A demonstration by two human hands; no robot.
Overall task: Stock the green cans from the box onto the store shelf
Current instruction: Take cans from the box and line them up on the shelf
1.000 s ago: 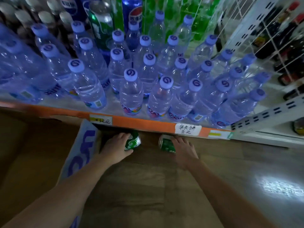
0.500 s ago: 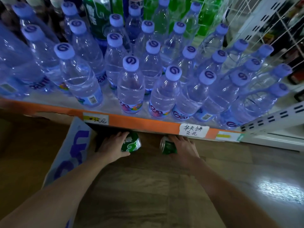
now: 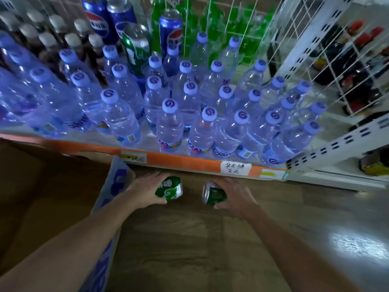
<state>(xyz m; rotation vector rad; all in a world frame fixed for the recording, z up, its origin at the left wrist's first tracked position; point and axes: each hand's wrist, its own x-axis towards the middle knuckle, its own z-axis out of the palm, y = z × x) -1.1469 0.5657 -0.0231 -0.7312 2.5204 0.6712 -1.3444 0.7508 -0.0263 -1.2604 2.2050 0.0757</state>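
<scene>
Your left hand [image 3: 145,189] grips one green can [image 3: 169,189] and your right hand [image 3: 233,197] grips another green can [image 3: 213,193], both cans tipped sideways just below the orange shelf edge [image 3: 189,160], beside the open cardboard box [image 3: 109,199] and under rows of water bottles [image 3: 169,125].

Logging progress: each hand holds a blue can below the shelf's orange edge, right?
Not quite: the cans are green, not blue. The head view shows the left hand on one green can and the right hand on another, below the orange edge.
</scene>
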